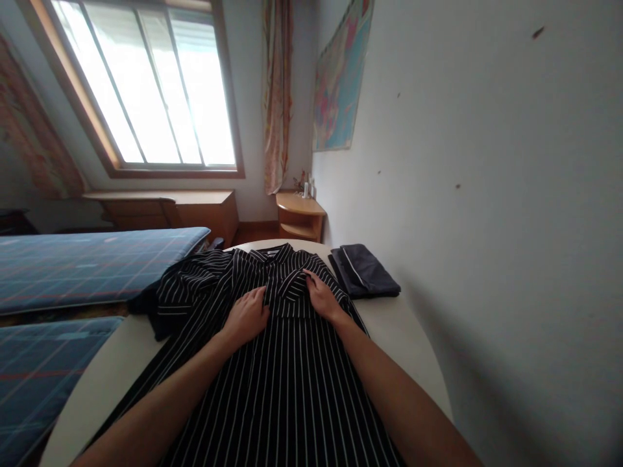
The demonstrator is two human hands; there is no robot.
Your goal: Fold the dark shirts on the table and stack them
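A long black shirt (292,370) with white stripes lies spread on a round pale table (423,350), its collar (280,253) at the far side. My left hand (247,316) rests on the chest, fingers stretched out on the cloth. Farther right, my right hand (321,295) pinches the edge of a folded-over piece of striped fabric (293,285), perhaps a sleeve end, on the upper chest. Toward the left, the other sleeve (195,279) lies bunched at the table's edge. Both forearms cover parts of the shirt's lower half.
Folded dark cloth (365,269) lies on the table beside the right shoulder. Blue plaid sofa cushions (97,266) adjoin the table on the left. A white wall (487,227) stands close on the right. Beyond are a corner shelf (299,204) and a wooden desk (204,198) under the window.
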